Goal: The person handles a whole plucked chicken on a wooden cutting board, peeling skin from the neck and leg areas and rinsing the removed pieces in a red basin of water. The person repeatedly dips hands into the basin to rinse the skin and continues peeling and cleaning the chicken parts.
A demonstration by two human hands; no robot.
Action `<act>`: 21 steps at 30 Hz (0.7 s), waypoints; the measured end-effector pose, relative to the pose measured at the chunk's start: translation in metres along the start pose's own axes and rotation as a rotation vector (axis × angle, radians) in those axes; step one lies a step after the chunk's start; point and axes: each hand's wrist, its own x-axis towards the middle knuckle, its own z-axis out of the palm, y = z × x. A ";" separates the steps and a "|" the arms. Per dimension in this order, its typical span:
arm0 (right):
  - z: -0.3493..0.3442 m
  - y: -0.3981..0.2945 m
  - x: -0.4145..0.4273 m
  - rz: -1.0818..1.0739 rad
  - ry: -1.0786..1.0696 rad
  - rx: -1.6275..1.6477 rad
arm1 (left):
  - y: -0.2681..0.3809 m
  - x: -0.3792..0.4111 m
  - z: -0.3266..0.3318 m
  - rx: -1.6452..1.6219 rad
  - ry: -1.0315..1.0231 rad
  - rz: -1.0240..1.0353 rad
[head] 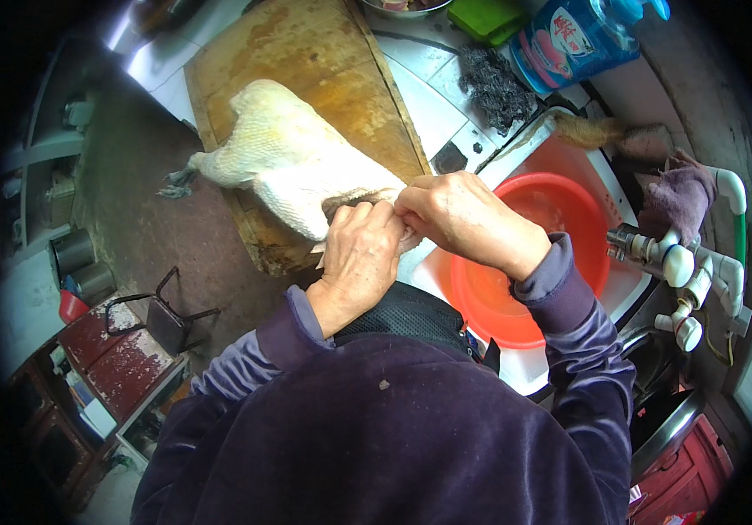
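Observation:
A plucked whole bird carcass (290,144) with pale, bumpy skin lies across a worn wooden chopping board (323,39). Its dark foot (181,176) sticks out past the board's left edge. At the near end of the bird, a dark opening shows in the body beside my fingers. My left hand (362,256) grips the skin at that end, knuckles up. Right against it, my right hand (461,216) pinches skin or flesh at the same spot. The fingertips of both hands are partly hidden, so what exactly they pinch cannot be made out.
To the right, a red plastic basin (595,249) holding liquid sits in a white sink (527,367). Taps (677,262) with a purple cloth (681,190) project beyond it. A blue detergent bottle (572,42), dark scouring wool (497,88) and a metal bowl (408,8) stand farther back.

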 end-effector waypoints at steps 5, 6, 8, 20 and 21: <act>0.006 0.007 0.003 -0.036 -0.005 -0.034 | -0.001 -0.001 0.002 0.037 -0.015 0.017; 0.007 0.008 0.003 -0.037 -0.005 -0.030 | -0.002 -0.001 0.003 0.048 -0.023 0.020; 0.011 0.012 0.002 -0.026 0.001 -0.008 | -0.003 -0.001 0.005 0.039 -0.013 0.026; 0.073 0.131 -0.118 0.954 0.427 -0.088 | -0.001 -0.004 -0.002 0.017 -0.003 0.013; 0.097 0.160 -0.142 1.087 0.350 -0.262 | 0.000 -0.004 -0.002 0.022 0.002 0.021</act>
